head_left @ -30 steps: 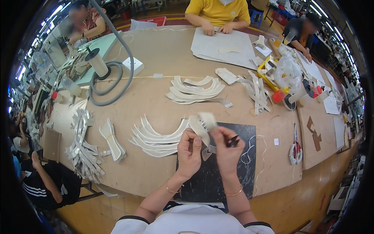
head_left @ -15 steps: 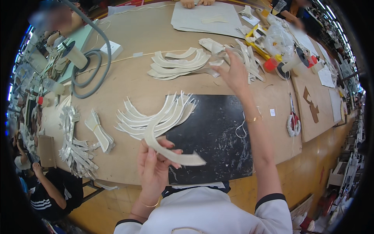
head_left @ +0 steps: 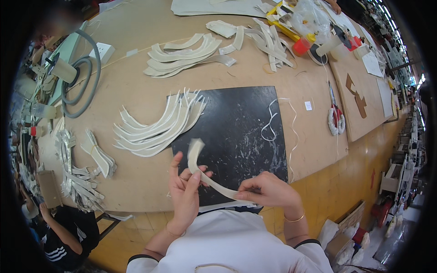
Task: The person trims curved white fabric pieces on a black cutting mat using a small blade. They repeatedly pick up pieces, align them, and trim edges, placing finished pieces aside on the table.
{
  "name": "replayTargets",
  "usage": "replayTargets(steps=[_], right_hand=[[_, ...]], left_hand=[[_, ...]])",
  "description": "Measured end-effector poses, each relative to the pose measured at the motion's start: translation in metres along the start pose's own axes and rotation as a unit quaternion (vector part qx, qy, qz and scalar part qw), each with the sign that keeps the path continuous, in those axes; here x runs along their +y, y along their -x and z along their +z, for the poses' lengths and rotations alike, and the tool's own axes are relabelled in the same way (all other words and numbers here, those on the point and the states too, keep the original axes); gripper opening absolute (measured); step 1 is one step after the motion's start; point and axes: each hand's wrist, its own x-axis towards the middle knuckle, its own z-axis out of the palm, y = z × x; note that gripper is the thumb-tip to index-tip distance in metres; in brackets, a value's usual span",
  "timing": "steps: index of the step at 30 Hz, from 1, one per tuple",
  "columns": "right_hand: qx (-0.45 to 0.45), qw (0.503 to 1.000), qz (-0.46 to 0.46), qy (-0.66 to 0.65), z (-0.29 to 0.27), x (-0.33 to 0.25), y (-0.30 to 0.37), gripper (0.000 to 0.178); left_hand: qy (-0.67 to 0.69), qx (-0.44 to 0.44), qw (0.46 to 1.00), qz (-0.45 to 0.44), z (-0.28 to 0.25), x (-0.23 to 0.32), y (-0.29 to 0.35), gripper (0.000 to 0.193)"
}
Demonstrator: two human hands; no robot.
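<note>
A curved cream strip (head_left: 217,185) hangs between my two hands in front of my body, over the near edge of the black mat (head_left: 236,132). My left hand (head_left: 185,198) grips it along its middle between thumb and fingers, and its upper end, blurred, stands up past the fingertips. Lower down, my right hand (head_left: 274,193) pinches the strip near its other end, thumb against fingers. Just beyond my left hand, a fanned stack of curved cream strips with white edging (head_left: 157,129) overlaps the mat's left side. Another stack of curved strips (head_left: 184,57) lies farther off.
Red-handled scissors (head_left: 335,116) lie at the right, near a loose white cord (head_left: 295,132). Bundled strips (head_left: 99,154) and a silvery heap of strips (head_left: 79,177) occupy the left. A grey hose (head_left: 96,75), a red bottle (head_left: 302,44) and a yellow tray (head_left: 282,26) stand farther away.
My right hand has come back from the far pile of strips to the held strip and now pinches its end. My left hand keeps hold; the strip has turned. The whole view has shifted.
</note>
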Motion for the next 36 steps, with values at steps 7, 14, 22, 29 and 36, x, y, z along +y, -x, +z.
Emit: replayTargets(steps=[7, 14, 22, 29, 36], right_hand=[[0.113, 0.982, 0.044, 0.145, -0.024, 0.041, 0.017, 0.032], [0.48, 0.853, 0.192, 0.077, -0.044, 0.049, 0.0, 0.043], [0.531, 0.841, 0.092, -0.052, -0.025, 0.072, -0.046, 0.029], [0.71, 0.699, -0.035, 0.074, -0.034, 0.048, -0.013, 0.008], [0.542, 0.699, -0.253, 0.392, -0.005, 0.016, -0.011, 0.019]], left_hand=[[-0.348, 0.039, 0.932, 0.091, -0.019, -0.033, -0.004, 0.067], [-0.655, -0.093, 0.655, 0.365, -0.017, -0.034, -0.004, 0.053], [-0.743, -0.29, 0.565, 0.208, -0.012, -0.044, 0.005, 0.073], [-0.699, -0.137, 0.666, 0.221, 0.0, -0.045, 0.003, 0.06], [-0.351, -0.146, 0.909, 0.17, 0.03, -0.004, -0.011, 0.026]])
